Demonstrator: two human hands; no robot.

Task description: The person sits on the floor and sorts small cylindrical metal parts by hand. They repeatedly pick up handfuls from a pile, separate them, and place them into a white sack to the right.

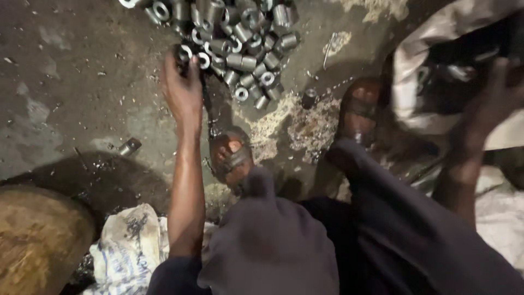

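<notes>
Our left hand [183,87] closes on a metal sleeve [183,53] at the pile's [240,38] edge; right hand [491,104] blurred at the sack [431,60], grip unclear.

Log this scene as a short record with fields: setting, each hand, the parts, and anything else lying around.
setting: dirty concrete floor, person crouched, sandalled feet
left hand: left hand reaching into the edge of the pile, fingers on a sleeve
right hand: right hand blurred, at the mouth of a white sack
parts: heap of short metal cylindrical sleeves
strays: one loose sleeve apart on the floor, left of the arm
other: metal shavings; crumpled printed sack
</notes>
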